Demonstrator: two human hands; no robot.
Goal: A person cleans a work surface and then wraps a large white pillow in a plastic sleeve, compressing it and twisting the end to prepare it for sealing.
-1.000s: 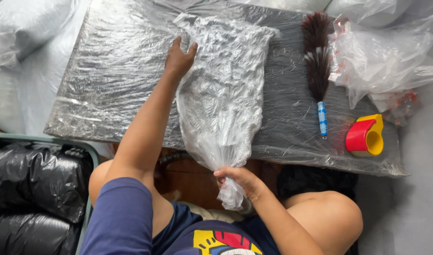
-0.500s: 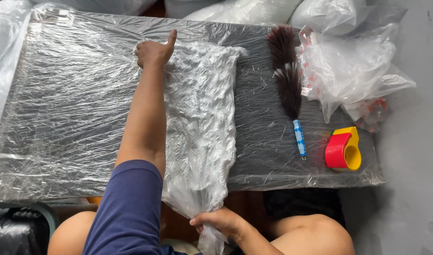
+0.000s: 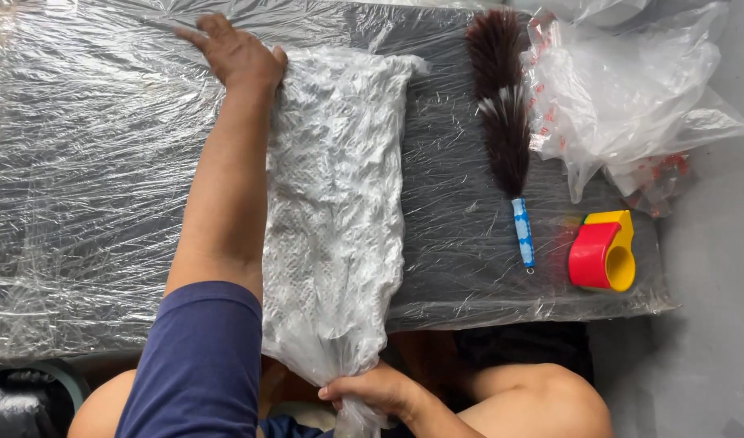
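Plainly, we see a long clear plastic bag [image 3: 339,203] lying on a table wrapped in plastic film [image 3: 96,178]. Its long axis runs from the far edge of the table towards the near edge, where its gathered neck hangs off over the person's lap. The left hand [image 3: 238,55] lies spread and flat, palm down, at the bag's far left corner, pressing on the film and the bag's edge without clutching anything. The right hand [image 3: 372,391] is clenched around the twisted neck of the bag, just below the near table edge. So the bag stretches between the two hands, with the left forearm lying alongside its left edge. The right hand is the nearer one to us, and the left reaches across the whole table.

To the right of the bag lies a dark feather duster [image 3: 506,122] with a blue patterned handle, roughly parallel to the bag and apart from it. Further right sit a red and yellow tape dispenser [image 3: 603,251] and a heap of loose clear bags [image 3: 631,89].

What fills the bag we cannot make out; it looks crumpled and whitish. The bag's tail below the right hand is cut off by the frame.
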